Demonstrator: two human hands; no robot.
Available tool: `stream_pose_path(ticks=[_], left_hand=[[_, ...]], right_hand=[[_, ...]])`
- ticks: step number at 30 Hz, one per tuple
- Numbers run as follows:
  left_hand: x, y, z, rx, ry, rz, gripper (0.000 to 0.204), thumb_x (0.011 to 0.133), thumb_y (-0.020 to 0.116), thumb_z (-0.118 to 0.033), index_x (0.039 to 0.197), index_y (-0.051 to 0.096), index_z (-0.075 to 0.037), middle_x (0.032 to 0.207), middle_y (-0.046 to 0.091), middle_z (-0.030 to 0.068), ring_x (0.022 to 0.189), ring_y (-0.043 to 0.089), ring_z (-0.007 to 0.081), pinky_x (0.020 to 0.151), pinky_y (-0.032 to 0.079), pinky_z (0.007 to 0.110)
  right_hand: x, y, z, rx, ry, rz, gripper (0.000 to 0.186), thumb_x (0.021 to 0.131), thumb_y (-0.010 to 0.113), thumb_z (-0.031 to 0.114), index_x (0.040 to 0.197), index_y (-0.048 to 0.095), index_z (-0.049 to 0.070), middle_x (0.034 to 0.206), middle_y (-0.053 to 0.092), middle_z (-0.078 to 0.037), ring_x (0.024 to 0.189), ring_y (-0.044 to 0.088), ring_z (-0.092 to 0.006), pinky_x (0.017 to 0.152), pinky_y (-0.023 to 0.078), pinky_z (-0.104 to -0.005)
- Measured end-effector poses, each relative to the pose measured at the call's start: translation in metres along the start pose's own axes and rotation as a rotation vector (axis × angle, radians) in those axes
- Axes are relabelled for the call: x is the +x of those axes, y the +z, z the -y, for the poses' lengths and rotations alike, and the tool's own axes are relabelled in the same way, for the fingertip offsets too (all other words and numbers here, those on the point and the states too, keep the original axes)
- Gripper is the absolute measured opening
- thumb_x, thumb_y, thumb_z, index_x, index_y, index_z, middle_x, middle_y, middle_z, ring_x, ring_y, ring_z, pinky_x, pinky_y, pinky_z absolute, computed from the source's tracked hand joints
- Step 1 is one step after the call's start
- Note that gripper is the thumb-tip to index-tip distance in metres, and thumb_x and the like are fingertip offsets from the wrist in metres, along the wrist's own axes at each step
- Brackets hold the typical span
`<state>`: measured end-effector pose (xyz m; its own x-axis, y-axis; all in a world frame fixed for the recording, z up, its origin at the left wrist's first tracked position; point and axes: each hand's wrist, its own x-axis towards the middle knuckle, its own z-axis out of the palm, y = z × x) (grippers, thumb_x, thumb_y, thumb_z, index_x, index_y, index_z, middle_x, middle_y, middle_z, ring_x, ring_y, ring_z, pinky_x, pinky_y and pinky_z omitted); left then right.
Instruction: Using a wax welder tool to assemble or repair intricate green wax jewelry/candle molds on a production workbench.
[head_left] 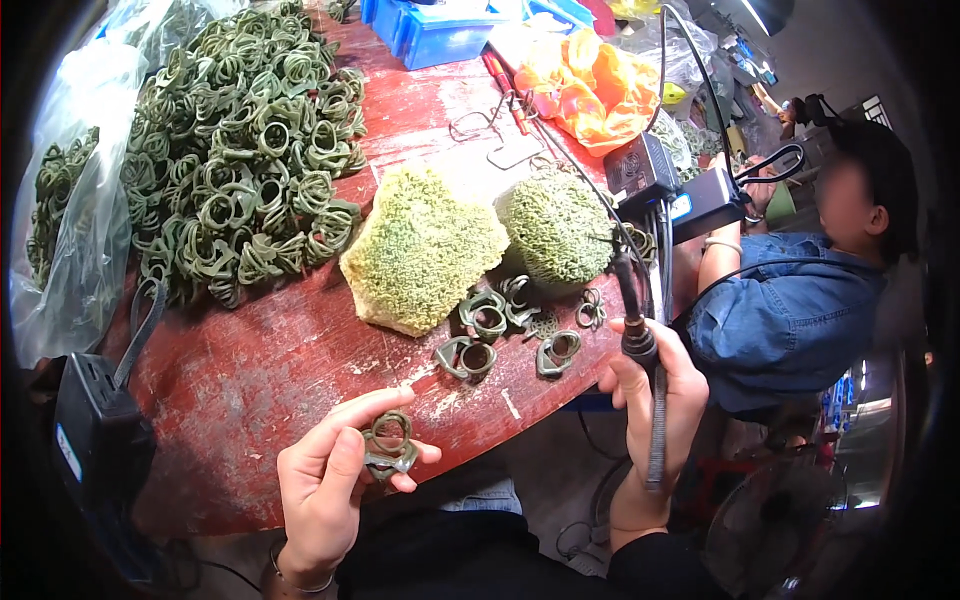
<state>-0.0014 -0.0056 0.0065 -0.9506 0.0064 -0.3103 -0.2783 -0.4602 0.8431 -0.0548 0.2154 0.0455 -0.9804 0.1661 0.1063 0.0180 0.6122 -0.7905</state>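
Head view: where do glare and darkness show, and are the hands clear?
Head view: glare whitens the red table toward its far middle and the plastic bag; head view: corners black; head view: left hand and right hand reasonably sharp.

Blue bin [450, 45] cut by top edge; left hand [325, 475] partly hides green piece [392, 446].

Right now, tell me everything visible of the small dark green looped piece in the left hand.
The small dark green looped piece has an open, rounded loop above a broader, greyer, shinier part. It looks like wax or plastic, though the exact material cannot be told. The loop is uppermost, its opening turned roughly toward the camera. The left hand holds it between thumb and fingers, near the edge of the worn red table; its lower part is partly hidden.
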Motion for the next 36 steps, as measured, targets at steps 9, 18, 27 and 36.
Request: stream_pose_path(ticks=[9, 18, 27, 36], left_hand=[[0.007, 0.004, 0.009, 0.094, 0.176, -0.008, 0.047, 0.069, 0.064, 0.008, 0.114, 0.049, 0.006, 0.117, 0.042, 0.0123, 0.083, 0.06, 0.0193, 0.073, 0.05, 0.027], [0.008, 0.006, 0.011, 0.289, 0.227, -0.054, 0.042, 0.069, 0.066, 0.009, 0.108, 0.053, 0.005, 0.106, 0.043, 0.0079, 0.081, 0.056, 0.0117, 0.072, 0.049, 0.022], [0.009, 0.003, 0.017, 0.386, 0.306, -0.067, 0.04, 0.068, 0.072, -0.005, 0.104, 0.056, 0.004, 0.099, 0.057, 0.0112, 0.081, 0.057, 0.0128, 0.071, 0.047, 0.024], [0.012, 0.005, 0.018, 0.415, 0.384, -0.089, 0.041, 0.07, 0.068, 0.002, 0.107, 0.051, 0.007, 0.108, 0.053, 0.0178, 0.095, 0.056, 0.02, 0.08, 0.047, 0.028]], right_hand=[[0.017, 0.0, -0.013, -0.313, -0.253, -0.059, 0.021, 0.076, 0.066, 0.014, 0.087, 0.058, -0.002, 0.071, 0.058, -0.017, 0.061, 0.057, -0.0315, 0.058, 0.045, -0.0311], [0.024, 0.011, -0.023, -0.335, -0.242, -0.05, 0.019, 0.077, 0.066, 0.013, 0.085, 0.058, -0.003, 0.066, 0.056, -0.017, 0.055, 0.055, -0.0298, 0.054, 0.044, -0.0316], [0.023, 0.013, -0.028, -0.279, -0.141, -0.021, 0.017, 0.078, 0.065, 0.012, 0.083, 0.059, -0.003, 0.061, 0.054, -0.015, 0.049, 0.051, -0.0247, 0.051, 0.042, -0.0302], [0.025, 0.014, -0.029, -0.239, -0.051, 0.0, 0.016, 0.079, 0.064, 0.013, 0.081, 0.059, -0.002, 0.054, 0.052, -0.01, 0.044, 0.05, -0.0158, 0.046, 0.039, -0.0271]])
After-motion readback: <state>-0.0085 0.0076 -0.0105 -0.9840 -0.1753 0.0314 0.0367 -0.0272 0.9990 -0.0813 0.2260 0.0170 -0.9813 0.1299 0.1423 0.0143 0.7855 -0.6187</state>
